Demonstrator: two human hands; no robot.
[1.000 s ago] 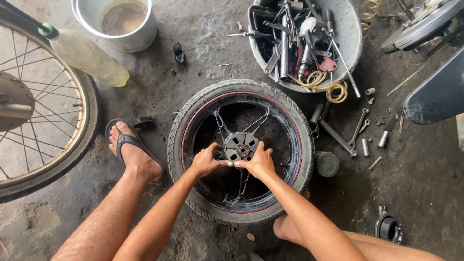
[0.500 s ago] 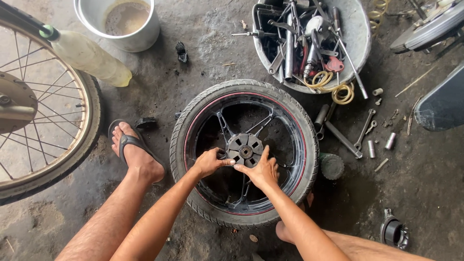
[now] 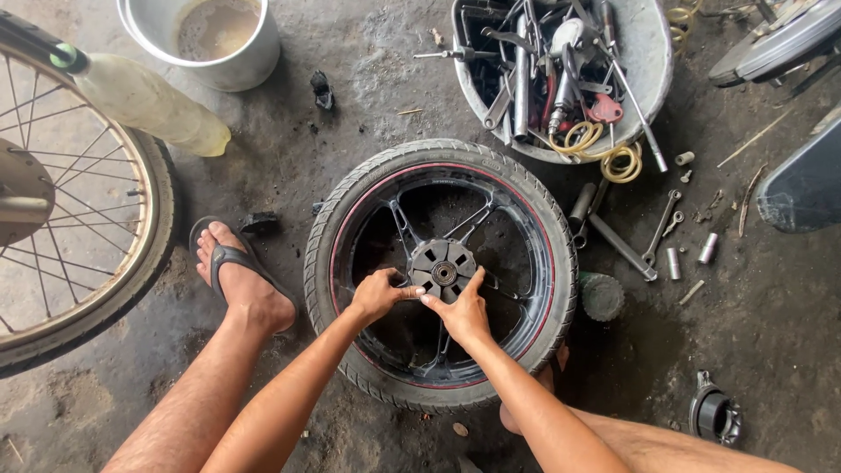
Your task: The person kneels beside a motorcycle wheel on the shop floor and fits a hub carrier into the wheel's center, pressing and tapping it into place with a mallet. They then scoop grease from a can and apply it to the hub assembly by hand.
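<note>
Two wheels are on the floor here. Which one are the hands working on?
The black cast-spoke wheel with the red rim stripe, lying flat. Left hand and right hand touch its hub. The wire-spoked wheel at left is untouched.

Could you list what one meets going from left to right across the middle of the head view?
Spoked wheel → sandalled foot → left hand → grey hub of the tyre wheel → right hand → round dark cap → small metal sleeves → dark panel.
</note>
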